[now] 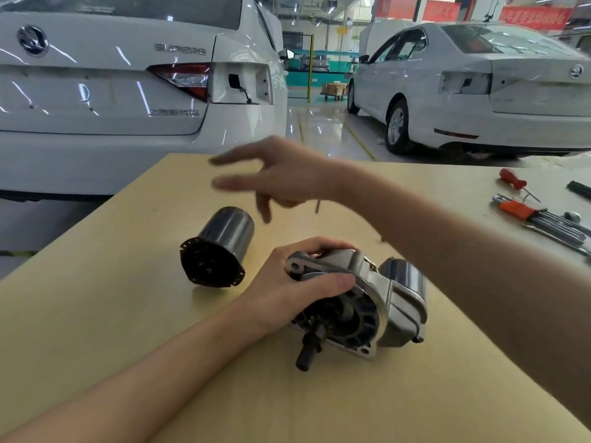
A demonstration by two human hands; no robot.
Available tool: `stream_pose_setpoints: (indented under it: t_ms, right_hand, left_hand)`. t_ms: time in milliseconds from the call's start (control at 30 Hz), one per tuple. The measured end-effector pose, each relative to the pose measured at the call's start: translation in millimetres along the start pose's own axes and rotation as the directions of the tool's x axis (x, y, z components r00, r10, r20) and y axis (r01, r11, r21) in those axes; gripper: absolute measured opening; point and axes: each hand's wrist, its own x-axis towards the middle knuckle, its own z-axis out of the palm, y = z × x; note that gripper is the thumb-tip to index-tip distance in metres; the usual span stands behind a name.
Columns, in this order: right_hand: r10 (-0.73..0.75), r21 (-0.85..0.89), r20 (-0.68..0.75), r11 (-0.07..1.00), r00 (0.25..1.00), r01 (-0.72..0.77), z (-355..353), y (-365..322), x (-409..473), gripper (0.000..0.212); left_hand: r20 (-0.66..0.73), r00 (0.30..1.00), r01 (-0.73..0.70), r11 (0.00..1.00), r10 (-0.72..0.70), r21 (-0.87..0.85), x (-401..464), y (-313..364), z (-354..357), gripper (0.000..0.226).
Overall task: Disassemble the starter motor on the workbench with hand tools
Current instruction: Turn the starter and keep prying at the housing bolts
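one starter motor body is lying on the workbench at about 5 o'clock from the bench's middle, its silver housing facing the camera and its dark shaft sticking out toward 7 o'clock. the left hand is gripping it, fingers and thumb curling round the housing's upper left edge. one dark cylindrical casing, already separated, is lying on its side at 9 o'clock of the motor, just beside but apart from it, its open flanged end turning toward the viewer. the right hand is hovering above the bench at 12 o'clock of the motor, fingers stretching out loosely toward 9 o'clock, holding nothing; it is blurring slightly. at 3 o'clock, near the bench's right edge, one red-handled screwdriver is lying, and just below it one set of hex keys in an orange holder. two white cars are standing beyond the bench: one at 11 o'clock, one at 1 o'clock.
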Motion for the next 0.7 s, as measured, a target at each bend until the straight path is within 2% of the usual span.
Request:
stream_pose_setpoints:
  t_ms: [100,167,233,300,367,433,533,633,700]
  right_hand:
    - [0.019,0.048,-0.277,0.999,0.961,-0.005,-35,9,-37,0.024]
    - [0.124,0.104,-0.415,0.991,0.901,-0.089,-49,28,-65,0.021]
    - [0.321,0.212,-0.484,0.946,0.814,-0.246,-53,55,-90,0.019]
    - [0.491,0.28,-0.495,0.871,0.716,-0.404,-47,83,-111,0.019]
    - [0.548,0.275,-0.507,0.835,0.666,-0.477,-39,109,-126,0.017]
    - [0.569,0.252,-0.503,0.817,0.651,-0.519,-30,127,-136,0.014]
    - [0.565,0.122,-0.501,0.796,0.655,-0.593,-19,141,-137,0.016]
    - [0.487,-0.071,-0.546,0.783,0.681,-0.618,-12,144,-135,0.016]
    - [0.439,-0.134,-0.571,0.783,0.693,-0.607,-10,144,-136,0.015]
  left_hand:
    - [-0.093,0.996,0.015,1.0,-0.014,0.008,6,-4,-1,0.052]
    - [-0.165,0.986,0.027,1.0,-0.029,-0.015,12,-7,0,0.048]
    - [-0.249,0.968,0.029,1.0,-0.03,-0.011,18,-8,2,0.042]
    - [-0.333,0.943,0.022,1.0,-0.016,0.015,21,-9,1,0.042]
    - [-0.38,0.925,0.021,1.0,-0.013,0.017,23,-10,-2,0.047]
    - [-0.403,0.915,0.018,1.0,-0.01,0.016,22,-11,-4,0.045]
    - [-0.459,0.888,-0.001,0.999,0.023,0.048,19,-13,-4,0.062]
    - [-0.527,0.834,-0.085,0.982,0.162,0.168,15,-14,-2,0.062]
    - [-0.51,0.815,-0.142,0.948,0.275,0.284,13,-14,-4,0.056]
